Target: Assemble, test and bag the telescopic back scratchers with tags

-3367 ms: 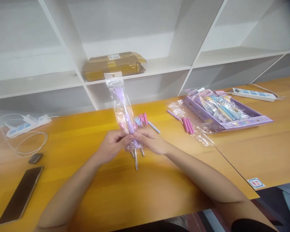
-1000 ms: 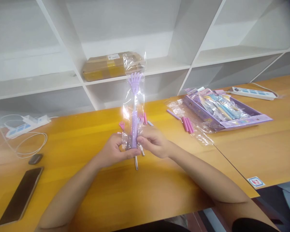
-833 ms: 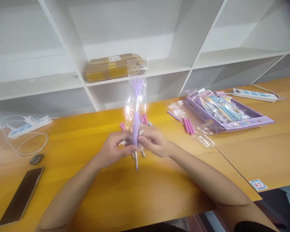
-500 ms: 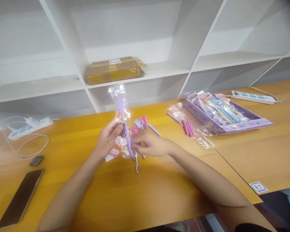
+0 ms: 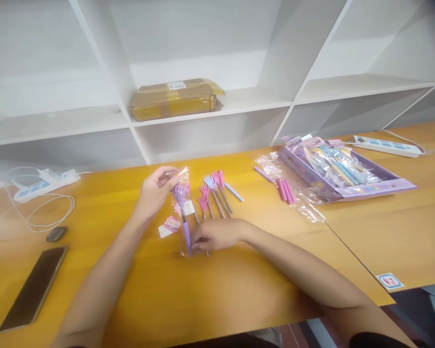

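A purple back scratcher (image 5: 186,234) with a hand-shaped head lies in a clear plastic bag (image 5: 183,174). My left hand (image 5: 154,193) is closed on the bag's top end, above the scratcher's head. Down at the handle end, my right hand (image 5: 217,234) pinches the bagged scratcher; some fingertips are hidden. Several pink and blue back scratchers (image 5: 210,182) with metal rods lie just behind my right hand, which covers part of their rods. Small printed cards (image 5: 169,226) rest beside the bag on the left.
Pink handle tubes (image 5: 285,191) and plastic wrapping (image 5: 308,209) lie to the right, near a purple box (image 5: 379,188) of packaged scratchers. A phone (image 5: 34,287), a small dark case (image 5: 56,234) and a power strip (image 5: 47,185) are at left. A taped carton (image 5: 174,100) sits on the shelf.
The bagged purple back scratcher has come down toward the table. My left hand has shifted from its middle up to the bag's top; my right hand has moved lower with the handle end.
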Tool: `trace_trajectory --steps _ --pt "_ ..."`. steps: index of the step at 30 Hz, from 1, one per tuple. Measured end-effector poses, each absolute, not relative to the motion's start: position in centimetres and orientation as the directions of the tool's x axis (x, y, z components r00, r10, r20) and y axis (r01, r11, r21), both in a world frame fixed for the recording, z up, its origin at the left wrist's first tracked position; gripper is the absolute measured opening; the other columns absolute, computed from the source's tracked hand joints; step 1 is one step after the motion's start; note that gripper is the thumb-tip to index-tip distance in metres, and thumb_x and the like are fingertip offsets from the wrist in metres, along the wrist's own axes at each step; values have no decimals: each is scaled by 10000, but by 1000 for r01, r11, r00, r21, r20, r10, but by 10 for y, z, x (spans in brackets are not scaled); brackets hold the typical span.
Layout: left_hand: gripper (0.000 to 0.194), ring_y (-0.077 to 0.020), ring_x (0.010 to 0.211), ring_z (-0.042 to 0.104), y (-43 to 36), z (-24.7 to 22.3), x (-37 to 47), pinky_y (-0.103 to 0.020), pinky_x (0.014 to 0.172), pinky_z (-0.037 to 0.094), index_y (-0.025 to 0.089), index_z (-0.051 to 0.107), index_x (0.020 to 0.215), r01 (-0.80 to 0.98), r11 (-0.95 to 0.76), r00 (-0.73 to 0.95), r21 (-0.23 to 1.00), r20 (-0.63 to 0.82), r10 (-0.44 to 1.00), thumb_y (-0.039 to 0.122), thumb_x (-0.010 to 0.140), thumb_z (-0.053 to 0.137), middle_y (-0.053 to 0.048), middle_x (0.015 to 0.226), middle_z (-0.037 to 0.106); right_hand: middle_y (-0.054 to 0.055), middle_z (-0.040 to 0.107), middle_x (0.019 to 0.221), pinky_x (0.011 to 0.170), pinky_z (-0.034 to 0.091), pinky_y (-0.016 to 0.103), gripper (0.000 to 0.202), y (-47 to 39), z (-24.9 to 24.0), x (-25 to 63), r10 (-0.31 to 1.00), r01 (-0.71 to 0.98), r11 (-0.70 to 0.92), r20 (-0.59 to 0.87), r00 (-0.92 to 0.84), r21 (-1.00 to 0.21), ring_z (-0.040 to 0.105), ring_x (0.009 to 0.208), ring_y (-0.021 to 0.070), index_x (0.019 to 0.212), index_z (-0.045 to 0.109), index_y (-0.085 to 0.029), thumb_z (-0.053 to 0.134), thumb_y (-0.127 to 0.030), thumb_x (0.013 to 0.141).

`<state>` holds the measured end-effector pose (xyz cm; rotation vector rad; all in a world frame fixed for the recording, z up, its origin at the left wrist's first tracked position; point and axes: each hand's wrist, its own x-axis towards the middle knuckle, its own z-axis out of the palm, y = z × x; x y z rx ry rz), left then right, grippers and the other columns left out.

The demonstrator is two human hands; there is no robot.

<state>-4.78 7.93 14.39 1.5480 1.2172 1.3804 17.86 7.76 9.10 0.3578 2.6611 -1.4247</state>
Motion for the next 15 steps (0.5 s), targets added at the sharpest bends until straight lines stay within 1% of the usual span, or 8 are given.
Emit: trace_trajectory --steps 3,5,7,8,9,11,13,15 --pt "366 -141 792 652 82 146 -58 -277 767 550 253 696 1307 296 -311 109 903 292 950 319 951 749 3 872 685 35 815 985 705 461 225 229 77 83 176 153 299 534 -257 -954 -791 711 768 127 1089 823 -185 602 -222 1044" --pt "313 -134 773 650 81 150 -64 -272 750 548 263 705 1288 390 -316 222 865 245 944 332 983 711 -2 904 700 31 794 913 671 452 234 228 77 82 176 152 362 514 -332 -931 -778 692 728 133 1046 803 -173 622 -312 1053" --pt "234 -135 792 672 78 155 -68 -269 740 553 253 728 1208 443 -325 288 836 211 934 353 1000 688 -31 1015 746 19 737 796 631 426 247 357 79 85 179 188 409 504 -365 -912 -761 633 655 131 948 763 -162 594 -450 1074" --pt "218 -137 801 682 76 157 -69 -266 734 555 252 729 1191 453 -325 303 830 199 932 354 1004 680 -37 1040 758 10 696 744 621 412 254 429 81 87 181 229 419 506 -352 -908 -754 591 621 126 886 731 -162 546 -489 1092" --pt "215 -139 803 690 74 160 -70 -263 727 558 255 724 1194 457 -321 311 830 189 932 345 1006 674 -35 1029 765 3 659 714 623 402 261 468 85 89 183 284 420 515 -314 -906 -747 550 603 122 831 694 -165 495 -483 1111" --pt "235 -142 799 703 69 164 -70 -254 714 562 265 714 1227 461 -306 320 833 165 933 310 1001 669 -17 950 764 -3 621 721 656 403 270 422 93 89 185 419 406 549 -180 -890 -731 516 628 124 786 631 -175 442 -350 1120" --pt "264 -146 802 717 65 169 -70 -249 705 565 268 713 1251 462 -300 324 835 156 933 297 991 678 -8 907 761 10 641 815 722 436 279 261 102 81 182 556 406 589 -14 -831 -698 553 722 142 843 623 -181 473 -188 1056" --pt "252 -152 825 730 62 173 -70 -252 716 576 258 733 1227 466 -303 312 831 166 935 330 990 692 -18 936 772 56 668 994 834 481 313 134 109 67 175 661 445 641 154 -735 -625 604 884 182 974 647 -179 527 -125 997"
